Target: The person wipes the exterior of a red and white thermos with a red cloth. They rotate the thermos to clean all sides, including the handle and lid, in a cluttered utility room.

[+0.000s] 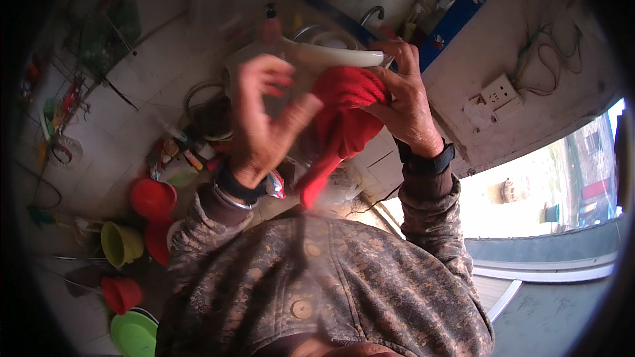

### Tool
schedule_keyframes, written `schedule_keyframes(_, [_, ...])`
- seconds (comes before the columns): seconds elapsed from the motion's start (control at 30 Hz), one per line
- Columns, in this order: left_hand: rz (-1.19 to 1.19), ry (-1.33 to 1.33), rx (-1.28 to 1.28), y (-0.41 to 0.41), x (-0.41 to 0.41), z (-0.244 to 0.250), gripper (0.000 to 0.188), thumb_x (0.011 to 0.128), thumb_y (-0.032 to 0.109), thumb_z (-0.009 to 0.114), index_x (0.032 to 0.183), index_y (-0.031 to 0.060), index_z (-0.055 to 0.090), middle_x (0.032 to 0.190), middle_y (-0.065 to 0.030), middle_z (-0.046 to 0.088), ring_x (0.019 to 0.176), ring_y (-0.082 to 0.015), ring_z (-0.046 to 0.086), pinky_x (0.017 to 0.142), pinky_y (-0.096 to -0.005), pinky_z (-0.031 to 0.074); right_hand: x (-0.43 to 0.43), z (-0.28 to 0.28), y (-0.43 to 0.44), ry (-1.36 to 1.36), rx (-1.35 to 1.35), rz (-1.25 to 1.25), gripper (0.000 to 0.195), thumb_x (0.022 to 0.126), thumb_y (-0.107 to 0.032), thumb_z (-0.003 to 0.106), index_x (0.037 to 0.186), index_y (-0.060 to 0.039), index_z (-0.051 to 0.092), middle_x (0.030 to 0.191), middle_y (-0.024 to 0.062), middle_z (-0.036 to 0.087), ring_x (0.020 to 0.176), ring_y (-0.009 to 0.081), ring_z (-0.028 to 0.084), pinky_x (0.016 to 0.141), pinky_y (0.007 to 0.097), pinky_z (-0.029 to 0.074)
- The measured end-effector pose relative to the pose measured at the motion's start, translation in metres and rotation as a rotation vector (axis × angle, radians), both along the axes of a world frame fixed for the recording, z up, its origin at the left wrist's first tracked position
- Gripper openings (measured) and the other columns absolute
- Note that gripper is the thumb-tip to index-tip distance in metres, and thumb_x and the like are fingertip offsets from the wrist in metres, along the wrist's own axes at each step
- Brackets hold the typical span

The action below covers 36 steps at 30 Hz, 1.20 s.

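Note:
In front of my chest, my right hand [404, 96] grips a red cloth [349, 91] with a ribbed, towel-like texture. The cloth hangs down in folds to a narrow end. Just above it is a smooth white curved rim [347, 55]; the fingers of my right hand reach its right end. Whether the rim belongs to a dish or a basin is unclear. My left hand [265, 114] is raised to the left of the cloth, blurred, with thumb and fingers apart and nothing between them.
Beyond the hands stand a pink pump bottle [271, 27] and a tap [373, 14] near a blue frame [466, 5]. A wall socket [498, 93] with cables is at right, beside a bright window [540, 173]. Red [154, 198], yellow-green [120, 244] and green [133, 334] plastic vessels sit lower left.

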<state>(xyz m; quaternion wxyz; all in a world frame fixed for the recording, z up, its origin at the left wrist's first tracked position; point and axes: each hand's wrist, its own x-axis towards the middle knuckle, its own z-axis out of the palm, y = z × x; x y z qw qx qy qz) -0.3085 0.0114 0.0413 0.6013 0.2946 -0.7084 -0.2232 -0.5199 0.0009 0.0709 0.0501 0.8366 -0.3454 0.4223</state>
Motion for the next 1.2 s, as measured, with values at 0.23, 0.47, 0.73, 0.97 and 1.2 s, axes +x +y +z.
schedule_keyframes(0.23, [-0.363,0.214,0.233,0.005,-0.039,-0.025,0.058,0.076,0.013,0.064,0.124,-0.0005,0.036,0.119,-0.0138,0.046,0.113,-0.0214,0.043,0.096,-0.0311,0.033,0.012,0.012,0.006,0.029,0.019,-0.031,0.044,0.059,-0.025,0.077,0.096,-0.0070,0.062,0.106,0.0135,0.045,0.097,0.0308,0.038,0.086,0.0400,0.035])
schedule_keyframes(0.47, [-0.526,1.078,0.756,0.007,0.028,-0.002,0.038,0.086,0.031,0.044,0.112,0.0035,0.051,0.104,-0.0073,0.058,0.092,-0.0193,0.057,0.078,-0.0308,0.048,0.007,0.012,-0.011,0.017,0.009,0.035,0.026,0.069,-0.019,0.072,0.082,-0.0068,0.052,0.094,0.0125,0.048,0.092,0.0317,0.041,0.081,0.0378,0.036])
schedule_keyframes(0.73, [-0.076,0.266,-0.456,-0.020,-0.005,0.039,0.031,0.084,0.005,0.051,0.115,0.0025,0.049,0.111,-0.0102,0.053,0.103,-0.0217,0.051,0.089,-0.0350,0.041,0.011,0.005,-0.016,-0.129,0.068,-0.048,0.034,0.068,-0.001,0.068,0.098,-0.0038,0.054,0.095,0.0108,0.055,0.087,0.0274,0.053,0.084,0.0350,0.041])
schedule_keyframes(0.97, [0.151,-0.396,-0.666,-0.048,-0.012,0.032,0.042,0.068,0.017,0.066,0.108,0.0136,0.054,0.102,-0.0097,0.052,0.092,-0.0275,0.051,0.086,-0.0414,0.037,0.008,-0.009,-0.015,-0.487,0.337,0.077,0.040,0.065,0.003,0.066,0.103,-0.0033,0.057,0.106,0.0103,0.058,0.097,0.0260,0.054,0.090,0.0331,0.038])
schedule_keyframes(1.2, [-0.085,-0.382,-0.578,-0.055,0.008,0.022,0.059,0.062,0.015,0.071,0.117,0.0134,0.049,0.109,-0.0117,0.051,0.098,-0.0295,0.048,0.093,-0.0450,0.030,0.017,-0.010,-0.007,-0.399,0.268,0.103,0.039,0.065,0.004,0.066,0.103,-0.0015,0.058,0.104,0.0083,0.059,0.097,0.0242,0.053,0.088,0.0311,0.038])
